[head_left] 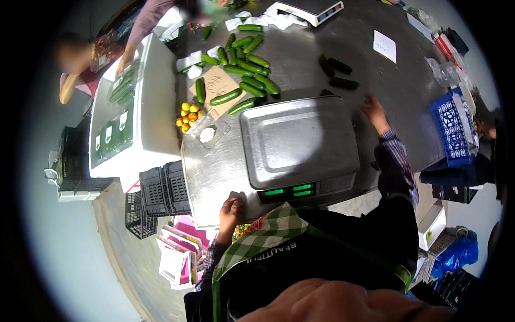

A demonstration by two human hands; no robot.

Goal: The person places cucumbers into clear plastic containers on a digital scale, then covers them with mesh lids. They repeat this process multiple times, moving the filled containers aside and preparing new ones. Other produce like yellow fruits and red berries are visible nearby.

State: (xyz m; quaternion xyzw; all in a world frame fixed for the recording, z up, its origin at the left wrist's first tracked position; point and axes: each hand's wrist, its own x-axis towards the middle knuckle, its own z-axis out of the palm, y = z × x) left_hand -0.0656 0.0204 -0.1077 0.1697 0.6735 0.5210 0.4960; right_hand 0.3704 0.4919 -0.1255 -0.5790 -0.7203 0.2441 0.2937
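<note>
Over toward the right edge of the steel counter (402, 96), the person's right hand (374, 114) is standing half open with nothing showing in it, and 3 dark cucumbers (343, 82) are lying just past its fingertips, toward the counter's far edge and off to the left, beyond the weighing tray (292, 145). The nearest 1 is lying roughly along the tray's far edge, its right end pointing toward the hand's side, while the left hand (230, 213) is waiting well apart at the counter's near edge, fingers curled, gripping what, if anything, I can't tell.
</note>
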